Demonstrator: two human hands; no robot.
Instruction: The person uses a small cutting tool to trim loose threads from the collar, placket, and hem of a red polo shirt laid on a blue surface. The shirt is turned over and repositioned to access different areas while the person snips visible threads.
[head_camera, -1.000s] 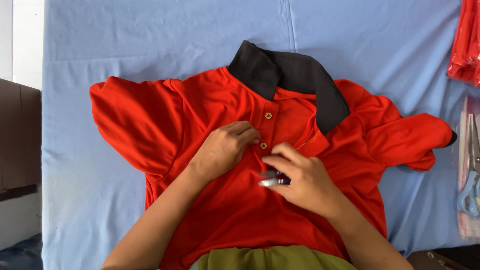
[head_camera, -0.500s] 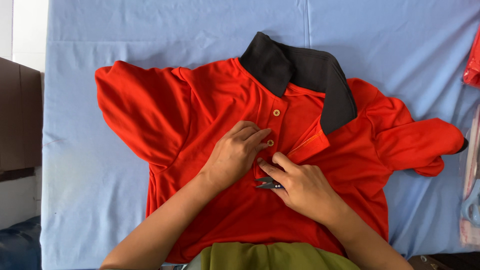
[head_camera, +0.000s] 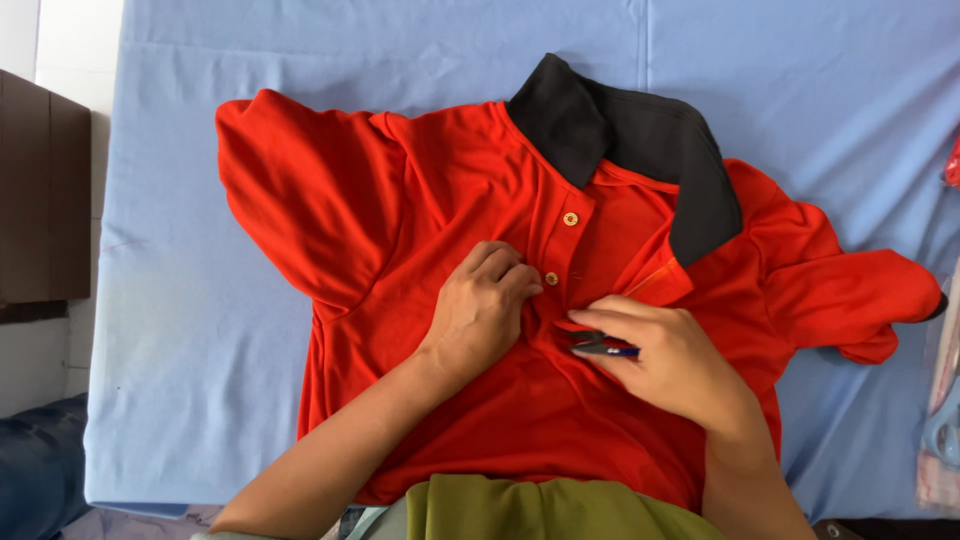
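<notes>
Shirt (head_camera: 480, 400), red with a black collar (head_camera: 620, 140), lay face up across the middle of the blue sheet (head_camera: 200, 380), collar toward twelve o'clock and hem toward six. From the head view, the only one there was, the left hand (head_camera: 485, 310) rested flat on the cloth just at nine o'clock of the button strip, fingers curled and pressing the fabric down beside the lower button (head_camera: 551, 278). The right hand (head_camera: 665, 360), at four o'clock of that button, pinched a small dark snipping tool (head_camera: 600, 349) between thumb and fingers, its tip at the foot of the strip. The upper button (head_camera: 570, 219) sat open and the flap beside it was folded back. My guess was that the work at the strip was under way, with nothing yet showing as finished.

The sheet covered a broad flat surface, wrinkled near the top. A dark wooden cabinet (head_camera: 45, 200) stood at nine o'clock, and clear bags (head_camera: 940, 400) lay at the three o'clock edge.
</notes>
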